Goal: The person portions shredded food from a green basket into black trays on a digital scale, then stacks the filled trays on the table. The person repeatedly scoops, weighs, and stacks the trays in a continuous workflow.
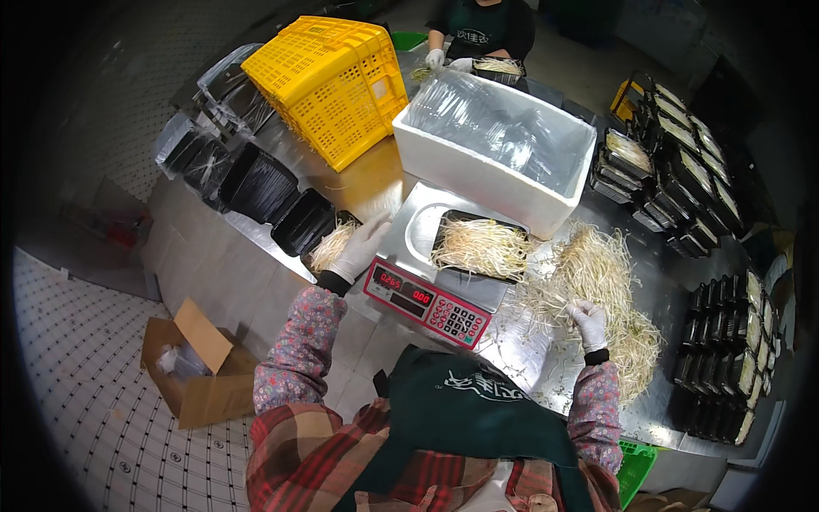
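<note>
On the metal surface, a scale bears a black tray of sprouts. The left hand touches other sprouts, its grip unclear; the right hand pinches strands beside the loose pile. A cardboard box stands open on the floor.

My left hand partly hides a clump of sprouts; whether my right hand pinches any loose strands is too small to tell. The upper edge cuts off the co-worker above the shoulders.

Red digits on scale; lettered aprons
</note>
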The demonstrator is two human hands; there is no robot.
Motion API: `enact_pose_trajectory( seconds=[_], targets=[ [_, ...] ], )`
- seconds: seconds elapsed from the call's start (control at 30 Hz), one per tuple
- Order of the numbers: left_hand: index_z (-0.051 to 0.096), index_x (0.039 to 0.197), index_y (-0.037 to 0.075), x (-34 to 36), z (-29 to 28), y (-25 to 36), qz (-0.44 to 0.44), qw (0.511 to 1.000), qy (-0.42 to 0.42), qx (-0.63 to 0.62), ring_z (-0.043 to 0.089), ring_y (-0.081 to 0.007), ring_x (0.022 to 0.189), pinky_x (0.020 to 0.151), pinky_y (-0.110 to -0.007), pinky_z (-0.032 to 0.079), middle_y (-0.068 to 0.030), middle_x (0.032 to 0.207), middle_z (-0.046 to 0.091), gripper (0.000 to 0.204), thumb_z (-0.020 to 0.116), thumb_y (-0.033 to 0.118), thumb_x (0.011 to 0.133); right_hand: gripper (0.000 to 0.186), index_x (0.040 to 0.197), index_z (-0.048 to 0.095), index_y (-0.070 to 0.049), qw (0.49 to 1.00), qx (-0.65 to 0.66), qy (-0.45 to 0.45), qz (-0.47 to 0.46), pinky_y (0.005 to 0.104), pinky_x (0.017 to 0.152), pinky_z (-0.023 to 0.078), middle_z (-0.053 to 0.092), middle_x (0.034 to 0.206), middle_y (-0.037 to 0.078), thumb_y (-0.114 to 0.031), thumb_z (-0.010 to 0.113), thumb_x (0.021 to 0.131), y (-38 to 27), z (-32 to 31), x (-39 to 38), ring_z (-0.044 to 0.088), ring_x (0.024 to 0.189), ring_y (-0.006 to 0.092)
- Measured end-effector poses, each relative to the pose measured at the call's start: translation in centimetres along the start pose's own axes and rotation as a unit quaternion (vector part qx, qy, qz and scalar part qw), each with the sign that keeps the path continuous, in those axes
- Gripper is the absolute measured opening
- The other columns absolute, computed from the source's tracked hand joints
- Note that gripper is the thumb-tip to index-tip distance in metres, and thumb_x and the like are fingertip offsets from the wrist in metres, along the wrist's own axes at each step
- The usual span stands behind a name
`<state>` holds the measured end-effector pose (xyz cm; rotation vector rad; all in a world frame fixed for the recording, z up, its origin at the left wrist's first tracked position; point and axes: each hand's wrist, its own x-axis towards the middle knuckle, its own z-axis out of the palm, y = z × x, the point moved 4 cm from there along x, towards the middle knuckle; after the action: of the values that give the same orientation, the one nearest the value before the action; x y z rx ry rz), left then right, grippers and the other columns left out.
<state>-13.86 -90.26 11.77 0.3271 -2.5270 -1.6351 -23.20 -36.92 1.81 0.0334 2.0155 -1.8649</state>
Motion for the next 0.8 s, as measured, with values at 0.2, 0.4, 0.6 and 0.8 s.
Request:
enact_pose_trajectory(
  seconds=[0.2, 0.4, 0.6, 0.8],
  targets=[
    [0.045, 0.141, -0.003, -1.6, 1.5, -1.9, -0.019, 0.999, -0.028, -0.025, 0.051, -0.0218, 0.129, 0.108, -0.031, 0.038, -0.0154, 0.137, 0.056, 0.051, 0.047, 0.031, 0.103, 0.021, 0.103, 0.069, 0.002, 0.989, -0.125, 0.072, -0.034, 0.0248, 0.064, 0.051, 0.069, 0.083, 0.005, -0.011, 0.073, 0.087, 4.1, -3.0, 3.1, 0.061, 0.07, 0.0092],
    [0.019, 0.153, -0.001, -4.1, 3.0, -3.0, -0.01, 0.997, -0.082, -0.006, 0.034, -0.0327, 0.142, 0.116, -0.039, 0.029, -0.0234, 0.154, 0.032, 0.097, 0.075, 0.036, 0.084, 0.07, 0.132, 0.058, -0.008, 0.793, -0.609, -0.006, -0.025, 0.0406, 0.097, 0.049, 0.064, 0.121, 0.023, -0.045, 0.078, 0.076, -5.2, 0.3, 1.5, 0.061, 0.114, 0.0347],
    [0.012, 0.154, -0.001, -0.6, 7.3, 1.9, 0.162, 0.985, -0.002, 0.068, 0.021, -0.034, 0.148, 0.12, -0.039, 0.02, -0.0245, 0.158, 0.021, 0.099, 0.072, 0.029, 0.082, 0.094, 0.148, 0.039, -0.016, 0.801, -0.534, 0.037, -0.269, 0.0599, 0.111, 0.029, 0.032, 0.152, 0.027, -0.063, 0.072, 0.073, -16.9, 14.9, 0.4, 0.029, 0.142, 0.0457],
    [0.052, 0.139, 0.009, 2.6, 13.3, 5.2, 0.255, 0.936, 0.054, 0.237, 0.033, -0.0437, 0.139, 0.114, -0.049, 0.028, -0.0212, 0.144, 0.046, 0.05, 0.06, 0.027, 0.093, 0.072, 0.146, 0.044, -0.025, 0.702, -0.642, -0.069, -0.299, 0.0649, 0.11, 0.028, 0.031, 0.154, 0.022, -0.056, 0.064, 0.084, -17.0, 23.5, 2.9, 0.028, 0.141, 0.0483]
  ],
)
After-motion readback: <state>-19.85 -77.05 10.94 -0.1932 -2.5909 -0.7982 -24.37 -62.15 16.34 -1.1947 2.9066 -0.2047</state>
